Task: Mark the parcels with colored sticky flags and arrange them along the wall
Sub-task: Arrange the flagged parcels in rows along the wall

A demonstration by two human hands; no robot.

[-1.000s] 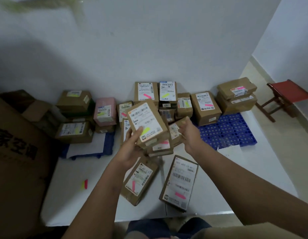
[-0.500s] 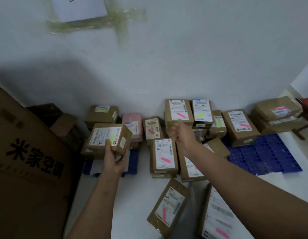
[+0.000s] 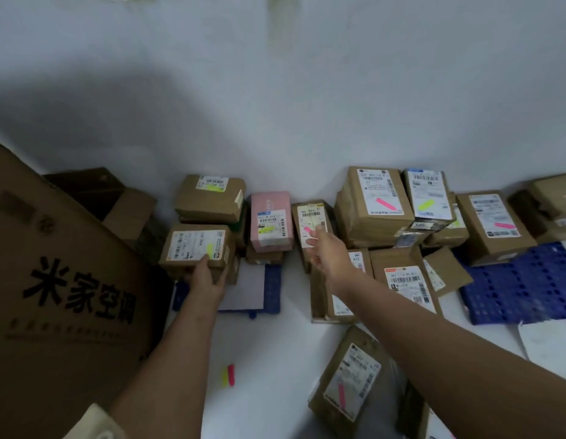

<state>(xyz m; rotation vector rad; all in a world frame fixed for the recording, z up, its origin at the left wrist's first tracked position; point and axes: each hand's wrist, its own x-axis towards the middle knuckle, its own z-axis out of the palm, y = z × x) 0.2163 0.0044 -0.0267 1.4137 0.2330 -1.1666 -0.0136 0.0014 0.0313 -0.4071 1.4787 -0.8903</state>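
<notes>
My left hand (image 3: 209, 277) grips a yellow-flagged parcel (image 3: 196, 247) atop the stack at the floor's far-left wall edge. My right hand (image 3: 323, 248), fingers loose, touches an upright parcel (image 3: 310, 228). Nudged carelessly, it could topple.

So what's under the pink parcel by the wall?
The pink parcel sits on a brown parcel, of which only the front edge shows. Whatever lies beneath or behind that is covered.

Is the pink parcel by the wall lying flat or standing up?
Standing, leaning back. The pink parcel rests on a brown box, its labelled face with a yellow flag tilted towards the camera, top edge near the wall.
</notes>
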